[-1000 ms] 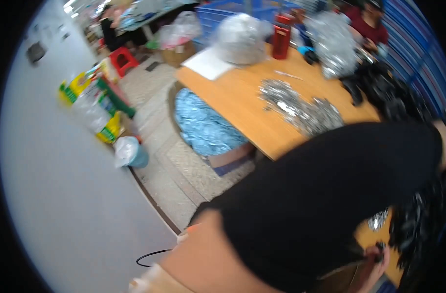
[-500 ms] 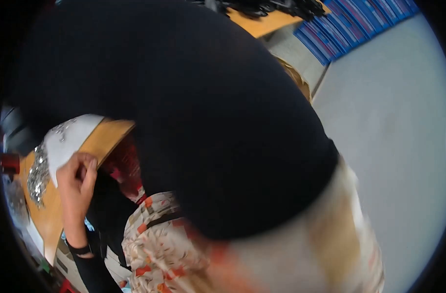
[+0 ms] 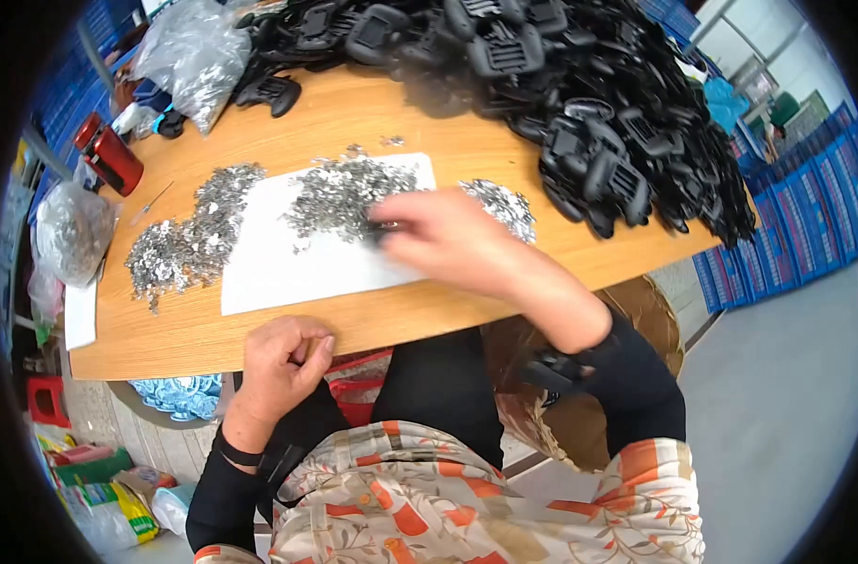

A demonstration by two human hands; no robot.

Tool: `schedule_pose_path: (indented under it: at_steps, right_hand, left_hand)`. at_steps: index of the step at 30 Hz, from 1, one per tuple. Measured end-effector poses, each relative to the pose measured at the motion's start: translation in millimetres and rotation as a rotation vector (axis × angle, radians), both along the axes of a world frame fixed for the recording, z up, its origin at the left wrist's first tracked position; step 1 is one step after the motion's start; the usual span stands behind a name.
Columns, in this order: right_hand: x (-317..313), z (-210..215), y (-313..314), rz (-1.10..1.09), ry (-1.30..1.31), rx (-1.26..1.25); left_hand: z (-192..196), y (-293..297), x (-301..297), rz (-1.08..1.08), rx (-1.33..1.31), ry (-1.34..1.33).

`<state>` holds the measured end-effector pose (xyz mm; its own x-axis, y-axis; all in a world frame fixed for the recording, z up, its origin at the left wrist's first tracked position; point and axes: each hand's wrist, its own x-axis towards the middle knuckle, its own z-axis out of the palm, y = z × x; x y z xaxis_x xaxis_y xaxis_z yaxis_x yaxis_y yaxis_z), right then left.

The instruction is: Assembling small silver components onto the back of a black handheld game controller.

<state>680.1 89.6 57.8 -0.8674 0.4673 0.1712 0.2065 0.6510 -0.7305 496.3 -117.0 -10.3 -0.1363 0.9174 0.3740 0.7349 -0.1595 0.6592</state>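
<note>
My right hand (image 3: 457, 240), blurred by motion, reaches over a white sheet (image 3: 279, 284) on the wooden table. Between its thumb and fingers shows a small dark piece (image 3: 383, 228), too smeared to name. Under and beside those fingertips lies a heap of small silvery metal pieces (image 3: 340, 193). My left hand (image 3: 286, 357) rests curled at the table's near edge, thumb against the bent fingers; anything inside is hidden. More silvery pieces lie left of the sheet (image 3: 203, 235) and right of it (image 3: 500, 207).
Black plastic shells (image 3: 598, 155) are piled along the far and right side of the table (image 3: 579, 254). A red flask (image 3: 108, 155) and plastic bags (image 3: 72, 230) stand at the left. Blue crates (image 3: 795, 221) are stacked right. A large brown sack or carton (image 3: 650, 324) stands below the edge.
My right arm, whose dark sleeve covered most of the view, has swung away, and the right hand is over the silvery heap. The view has shifted; the left hand stays curled by the table edge.
</note>
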Motion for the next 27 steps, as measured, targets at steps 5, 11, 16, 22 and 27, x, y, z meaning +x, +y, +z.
schedule_pose_path:
  at_steps: [5, 11, 16, 22, 27]
  right_hand:
    - [63, -7, 53, -0.5, -0.163, -0.007]
    - [11, -18, 135, -0.411, -0.148, 0.391]
    - [-115, -22, 165, -0.223, -0.181, 0.557]
    - [-269, -24, 157, -0.091, -0.412, 0.539]
    - [-315, -49, 183, -0.257, -0.463, 0.466]
  left_hand:
    - [-9, 10, -11, 0.008, 0.301, 0.02]
    - [-12, 15, -14, 0.03, 0.214, -0.058]
    - [-9, 13, -22, 0.023, 0.152, -0.172]
    - [-10, 7, -34, -0.007, 0.116, -0.298]
    - [-10, 7, -35, -0.001, 0.114, -0.387]
